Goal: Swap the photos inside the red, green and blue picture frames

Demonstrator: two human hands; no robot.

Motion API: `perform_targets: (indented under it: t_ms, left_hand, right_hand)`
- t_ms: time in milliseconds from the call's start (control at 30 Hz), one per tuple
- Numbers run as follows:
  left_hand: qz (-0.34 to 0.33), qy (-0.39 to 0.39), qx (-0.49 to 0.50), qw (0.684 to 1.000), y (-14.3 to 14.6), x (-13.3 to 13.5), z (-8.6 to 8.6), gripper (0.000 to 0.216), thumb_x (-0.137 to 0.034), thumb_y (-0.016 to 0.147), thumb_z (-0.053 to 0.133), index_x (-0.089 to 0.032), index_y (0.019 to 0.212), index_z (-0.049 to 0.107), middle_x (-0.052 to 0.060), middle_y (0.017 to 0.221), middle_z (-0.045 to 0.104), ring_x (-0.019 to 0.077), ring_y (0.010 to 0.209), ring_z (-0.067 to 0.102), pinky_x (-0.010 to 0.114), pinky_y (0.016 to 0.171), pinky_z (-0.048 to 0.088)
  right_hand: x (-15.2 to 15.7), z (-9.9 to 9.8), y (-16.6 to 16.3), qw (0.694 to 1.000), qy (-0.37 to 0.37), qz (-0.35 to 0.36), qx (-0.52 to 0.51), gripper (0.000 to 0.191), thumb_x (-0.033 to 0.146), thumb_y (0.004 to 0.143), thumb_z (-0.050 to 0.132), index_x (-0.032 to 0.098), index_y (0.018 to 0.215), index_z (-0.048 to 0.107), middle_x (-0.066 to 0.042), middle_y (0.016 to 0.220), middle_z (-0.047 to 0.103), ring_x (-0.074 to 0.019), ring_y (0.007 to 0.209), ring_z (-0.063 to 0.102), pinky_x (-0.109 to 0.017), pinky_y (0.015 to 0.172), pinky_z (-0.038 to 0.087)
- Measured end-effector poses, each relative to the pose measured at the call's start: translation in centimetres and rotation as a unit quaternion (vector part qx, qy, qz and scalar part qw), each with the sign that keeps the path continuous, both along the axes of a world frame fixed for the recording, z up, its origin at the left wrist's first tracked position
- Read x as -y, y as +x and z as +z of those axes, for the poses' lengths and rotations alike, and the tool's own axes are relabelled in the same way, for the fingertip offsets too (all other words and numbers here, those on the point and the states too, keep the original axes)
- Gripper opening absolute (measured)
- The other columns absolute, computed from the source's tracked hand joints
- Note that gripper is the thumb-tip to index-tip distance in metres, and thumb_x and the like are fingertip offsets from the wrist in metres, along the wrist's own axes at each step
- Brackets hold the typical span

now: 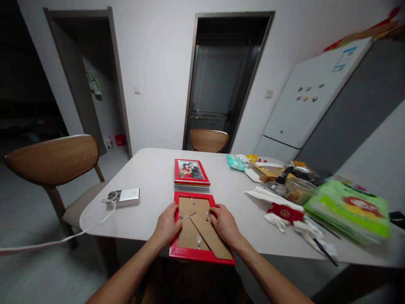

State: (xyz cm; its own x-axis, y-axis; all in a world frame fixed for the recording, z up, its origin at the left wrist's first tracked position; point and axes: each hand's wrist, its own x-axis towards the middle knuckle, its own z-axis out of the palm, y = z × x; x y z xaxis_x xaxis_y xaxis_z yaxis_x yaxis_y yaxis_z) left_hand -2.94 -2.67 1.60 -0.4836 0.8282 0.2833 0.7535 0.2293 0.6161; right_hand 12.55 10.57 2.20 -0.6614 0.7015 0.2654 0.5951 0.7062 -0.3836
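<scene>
A: What is shown in the head view, near the table's front edge?

B: A red picture frame (200, 230) is seen lying face down on the white table (152, 177), its brown backing board turned up and its near edge reaching just over the table's front edge. A cardboard stand leg is laid diagonally across the backing, and small metal clips are seen along the board.

A: How are the hands placed?

B: The left hand (167, 226) is laid on the frame's left side, with the fingers curled over the edge and a fingertip set at a clip. The right hand (225, 223) is set on the right side in the same way, with the fingers bent down near the upper right clip. The frame is pressed and touched rather than lifted; neither hand is clenched around it.

A: What else is seen on the table?

B: Just beyond the frame, a stack of red frames (191, 173) is seen, with a photo of two people showing on top. To the left, a white power bank (126, 196) with a white cable (79, 232) is placed. To the right, a green packet (349, 209), a glass jar (295, 190) and white paper wrappings (284, 211) are scattered. Wooden chairs (53, 158) are drawn up at the left and far sides, and a white fridge (310, 101) is stood against the wall.
</scene>
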Motion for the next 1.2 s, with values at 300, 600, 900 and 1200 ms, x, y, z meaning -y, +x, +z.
perform_targets:
  t_ms: [300,600,900,1200]
  left_hand:
    - [0.018,0.014,-0.003,1.000,0.2,-0.6,0.5,0.030,-0.009,0.065,0.046,-0.018,0.092,0.054,0.005,0.098,0.058,0.0178,0.093,0.052,0.029,0.083,0.039]
    - [0.020,0.026,0.012,0.999,-0.3,-0.1,-0.7,0.042,-0.011,0.066,0.047,-0.014,0.107,0.049,0.008,0.120,0.047,0.0187,0.111,0.042,0.031,0.096,0.031]
    - [0.029,0.036,0.010,0.999,0.0,-0.1,-1.1,0.044,-0.010,0.064,0.046,-0.014,0.108,0.048,0.009,0.120,0.047,0.0184,0.110,0.043,0.031,0.096,0.032]
    - [0.025,0.034,0.004,0.999,-0.2,0.0,-1.2,0.045,-0.013,0.065,0.045,-0.010,0.111,0.047,0.011,0.121,0.046,0.0189,0.112,0.042,0.029,0.097,0.030]
  right_hand:
    - [0.0,-0.3,-0.3,1.000,-0.002,-0.003,-0.010,0.031,0.012,0.072,0.040,0.013,0.095,0.060,-0.011,0.101,0.055,-0.0182,0.095,0.049,-0.030,0.088,0.033]
    - [4.4,2.2,1.6,0.969,-0.053,0.243,0.007,0.032,0.012,0.063,0.051,0.022,0.092,0.063,-0.008,0.118,0.045,-0.0204,0.109,0.040,-0.035,0.091,0.031]
    - [4.5,1.0,0.7,0.971,-0.068,0.226,-0.022,0.011,0.021,0.065,0.058,0.025,0.071,0.066,-0.002,0.107,0.052,-0.0182,0.102,0.044,-0.032,0.088,0.033]
    - [0.0,1.3,-5.2,0.999,0.022,0.027,0.026,0.026,0.025,0.077,0.041,0.015,0.088,0.063,-0.010,0.087,0.058,-0.0191,0.086,0.049,-0.029,0.075,0.036]
